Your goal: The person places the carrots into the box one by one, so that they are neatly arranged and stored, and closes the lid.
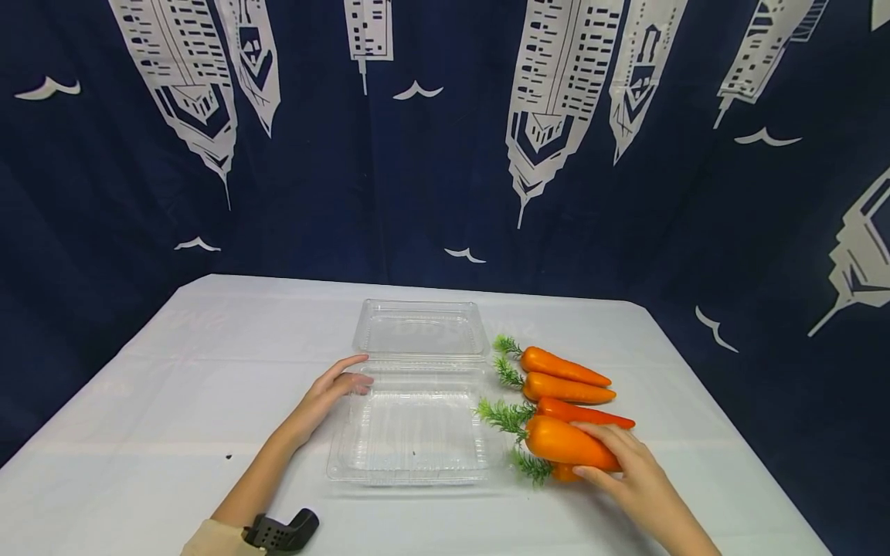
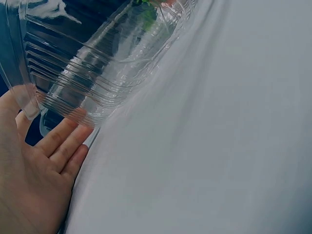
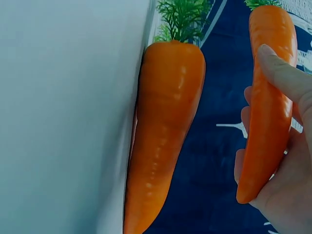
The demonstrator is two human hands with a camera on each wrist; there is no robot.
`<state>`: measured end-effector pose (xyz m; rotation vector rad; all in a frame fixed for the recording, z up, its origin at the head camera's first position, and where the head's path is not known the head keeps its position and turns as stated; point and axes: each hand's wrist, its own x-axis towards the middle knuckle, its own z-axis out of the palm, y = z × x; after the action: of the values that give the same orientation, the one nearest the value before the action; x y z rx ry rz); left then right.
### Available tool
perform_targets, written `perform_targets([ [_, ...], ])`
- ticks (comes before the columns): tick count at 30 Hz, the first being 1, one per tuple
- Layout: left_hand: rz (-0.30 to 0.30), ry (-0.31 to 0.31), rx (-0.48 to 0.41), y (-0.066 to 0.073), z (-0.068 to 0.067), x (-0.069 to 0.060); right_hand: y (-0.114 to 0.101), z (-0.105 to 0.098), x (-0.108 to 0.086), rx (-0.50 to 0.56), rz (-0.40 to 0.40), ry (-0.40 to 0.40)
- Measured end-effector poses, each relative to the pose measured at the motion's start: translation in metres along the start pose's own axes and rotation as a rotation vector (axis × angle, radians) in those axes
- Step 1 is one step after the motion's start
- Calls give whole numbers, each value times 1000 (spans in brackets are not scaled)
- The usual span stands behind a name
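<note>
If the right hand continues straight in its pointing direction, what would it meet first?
Probably the reddish carrot just beyond the held carrot, though the right hand might pass above it; its height is unclear.

On the table (image 1: 153, 432), backed by a curtain (image 1: 417, 177), the container (image 1: 417, 432) is flanked left by the left hand (image 1: 332, 388) and right by four carrots (image 1: 568, 388), over the nearest of which a fifth carrot (image 1: 566, 442) is held by the right hand (image 1: 629, 467), while the lid (image 1: 422, 330) is set behind.
</note>
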<state>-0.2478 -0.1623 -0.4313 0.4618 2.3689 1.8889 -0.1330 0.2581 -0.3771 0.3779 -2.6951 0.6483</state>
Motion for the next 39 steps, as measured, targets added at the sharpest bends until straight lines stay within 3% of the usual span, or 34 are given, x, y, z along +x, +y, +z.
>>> perform_targets([
  [22,21,-1,5,0,-1,1,-23,14,11,-65,-167,134],
  [39,27,-2,10,-1,-1,1,-39,26,23,-61,-141,71],
])
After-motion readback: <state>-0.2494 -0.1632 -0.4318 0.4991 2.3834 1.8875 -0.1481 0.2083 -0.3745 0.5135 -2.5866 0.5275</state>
